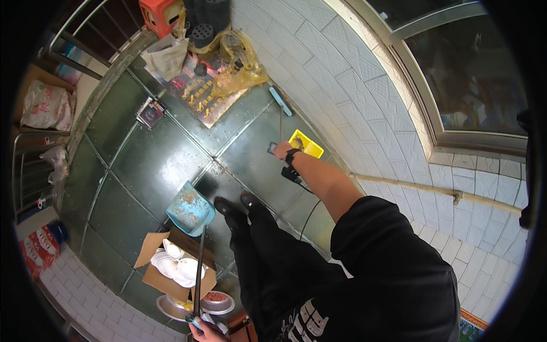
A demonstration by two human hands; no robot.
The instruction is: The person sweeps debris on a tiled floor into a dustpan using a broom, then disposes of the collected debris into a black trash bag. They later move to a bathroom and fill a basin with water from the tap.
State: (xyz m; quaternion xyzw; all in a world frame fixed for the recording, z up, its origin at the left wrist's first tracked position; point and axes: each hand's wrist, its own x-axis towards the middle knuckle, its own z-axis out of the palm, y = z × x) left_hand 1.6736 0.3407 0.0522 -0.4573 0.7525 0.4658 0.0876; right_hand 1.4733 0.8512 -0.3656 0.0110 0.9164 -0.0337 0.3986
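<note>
My right hand [282, 151], wearing a black wristband, is closed around the upper part of a broom's handle. The thin shaft runs to the blue broom head [280, 101] on the floor by the tiled wall. A yellow plastic tray [314, 148] with dark matter inside is just beyond this hand. My left hand [208, 331], at the bottom edge, grips the dark long handle of a dustpan. The light blue dustpan [190, 209] rests on the dark green floor tiles near my shoes, with brown debris scattered in its pan.
An open cardboard box [160, 280] of white dishes stands below the dustpan, beside metal bowls [218, 304]. A black device [290, 174] trails a cord. Farther off are a printed board [209, 115], yellow plastic bags [243, 79], coal briquettes [202, 35] and a red stool [156, 21].
</note>
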